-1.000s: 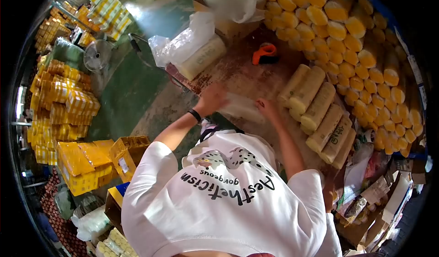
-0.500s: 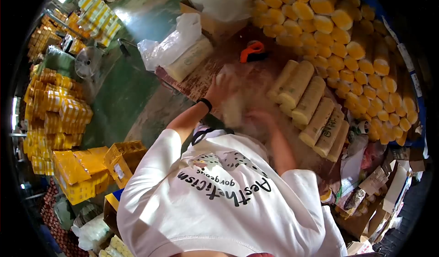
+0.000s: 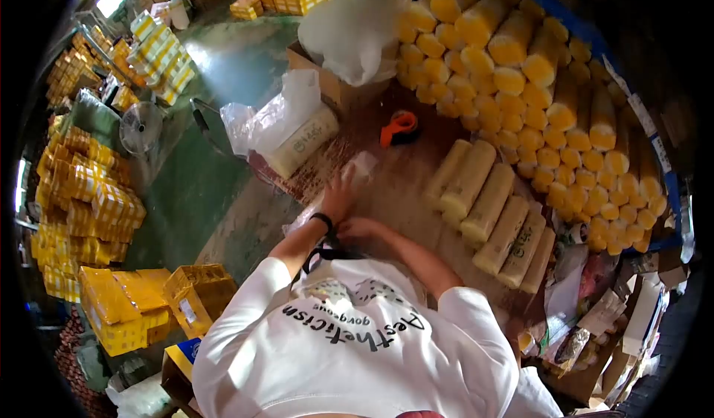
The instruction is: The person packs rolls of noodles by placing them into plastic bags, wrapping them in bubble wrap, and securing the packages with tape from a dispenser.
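My left hand (image 3: 340, 196), with a black band at the wrist, lies over a piece of clear plastic (image 3: 362, 166) on the worn reddish-brown table (image 3: 394, 187). Its fingers are stretched out and apart. Just below it, beside the left wrist, is my right hand (image 3: 362, 230) with its fingers curled in. What those fingers hold, if anything, is hidden. More clear plastic (image 3: 299, 219) shows by my left forearm at the table's edge. To the right lie several pale cylindrical rolls (image 3: 487, 202) in a slanting row. An orange and black tape dispenser (image 3: 399, 129) sits beyond my hands.
A big stack of yellow-ended rolls (image 3: 535, 120) rises at the right. Plastic bags (image 3: 286, 117) cover a printed roll at the table's far left corner. Yellow-taped boxes (image 3: 126, 306) stand on the green floor at left. Cardboard and scraps (image 3: 595, 321) lie at lower right.
The view has shifted, so the table things appear lower. My right hand has moved left, close to my left wrist. The blur around both hands has gone, and my left hand now lies spread out.
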`<state>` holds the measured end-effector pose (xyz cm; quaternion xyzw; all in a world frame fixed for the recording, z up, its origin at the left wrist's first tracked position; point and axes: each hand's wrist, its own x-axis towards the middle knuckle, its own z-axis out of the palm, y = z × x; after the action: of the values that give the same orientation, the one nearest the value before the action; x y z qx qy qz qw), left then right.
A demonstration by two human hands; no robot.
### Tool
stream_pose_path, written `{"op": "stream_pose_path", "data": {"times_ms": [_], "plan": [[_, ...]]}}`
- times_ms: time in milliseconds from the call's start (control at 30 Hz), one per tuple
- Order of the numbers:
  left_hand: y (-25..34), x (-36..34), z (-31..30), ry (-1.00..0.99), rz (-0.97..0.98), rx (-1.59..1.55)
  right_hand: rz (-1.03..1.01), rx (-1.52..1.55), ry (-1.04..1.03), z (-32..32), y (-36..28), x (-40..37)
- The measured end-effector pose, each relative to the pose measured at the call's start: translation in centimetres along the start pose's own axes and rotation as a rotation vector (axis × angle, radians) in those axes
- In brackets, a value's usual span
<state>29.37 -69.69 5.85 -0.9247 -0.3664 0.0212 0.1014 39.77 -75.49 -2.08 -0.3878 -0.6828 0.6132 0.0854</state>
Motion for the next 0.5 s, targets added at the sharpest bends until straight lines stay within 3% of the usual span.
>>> {"op": "stream_pose_path", "data": {"times_ms": [100, 167, 200, 233, 300, 333, 400, 500], "plan": [[-2.5, -0.1, -1.2, -0.065, 0.165, -0.132, 0.254, 0.485, 0.216, -6.9, -2.7, -5.5], [-4.2, 0.1, -0.5, -0.028, 0.338, -0.171, 0.155, 0.481, 0.737, -11.3, 4.2, -5.4], [-5.2, 0.1, -0.6, 0.071, 0.359, -0.197, 0.206, 0.154, 0.903, -14.1, 3.5, -6.2], [-6.0, 0.4, -0.8, 0.000, 0.421, -0.218, 0.253, -0.182, 1.055, -17.0, 1.7, -7.1], [-7.6, 1.8, -0.9, -0.136, 0.547, -0.254, 0.437, -0.328, 1.044, -21.1, -1.0, -8.8], [-8.1, 2.1, -0.6, 0.004, 0.610, -0.276, 0.417, -0.455, 1.090, -21.8, -0.2, -8.6], [-9.2, 3.0, -1.7, -0.167, 0.580, -0.436, 0.366, -0.728, 1.181, -23.9, 0.2, -8.0], [-11.4, 5.6, -8.9, -0.469, 0.465, -0.570, 0.551, -0.816, 0.866, -25.9, -1.5, -7.4]]}}
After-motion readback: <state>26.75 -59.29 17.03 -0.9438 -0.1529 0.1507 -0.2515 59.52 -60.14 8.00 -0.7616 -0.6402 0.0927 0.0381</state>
